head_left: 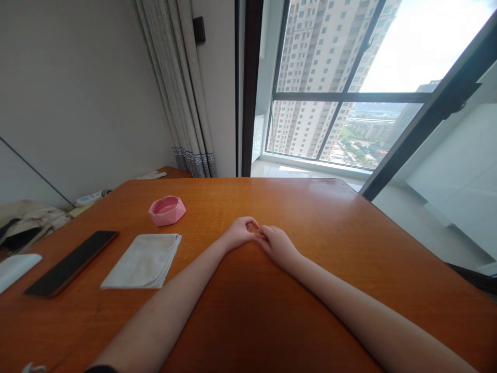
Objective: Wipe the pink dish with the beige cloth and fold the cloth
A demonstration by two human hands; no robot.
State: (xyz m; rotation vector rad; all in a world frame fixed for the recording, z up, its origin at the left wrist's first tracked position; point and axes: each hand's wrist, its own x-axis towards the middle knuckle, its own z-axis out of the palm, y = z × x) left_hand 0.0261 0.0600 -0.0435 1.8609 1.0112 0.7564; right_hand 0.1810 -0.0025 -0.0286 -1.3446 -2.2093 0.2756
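Pink dish: I saw the pink dish (173, 215) sitting upright on the brown table (240, 316), left of the hands and beyond the cloth. Its inner wall showed pink; the near side hid part of its floor from me.
Dish shape: its sides were flat facets meeting at angled corners, and the rim was notched.
Cloth: the pale cloth (142, 260) lay folded flat, left of the left hand, with stacked layers along its right side and faint yellowish marks on top.
Left hand: on my head view, the left hand (241, 231) had its fingers bent toward the thumb in a loose loop, tips meeting the right hand's.
Right hand: the right hand (277, 246) had its fingers bent inward, tips together against the left's. I could not tell whether anything small was pinched between them.
Black board: left of the cloth, a long black board (73, 263) lay slantwise, apart from it, with a brown edge.
Left edge: a white object (17, 270) was cut off by my view, near the board.
Far edge: wood stretched from the hands to the table's far side, near the curtain (174, 77) and window (306, 124).
Right edge: wood ran from the right forearm to a slanting border.
Tight side: the cloth's near corner came just beside the left forearm.
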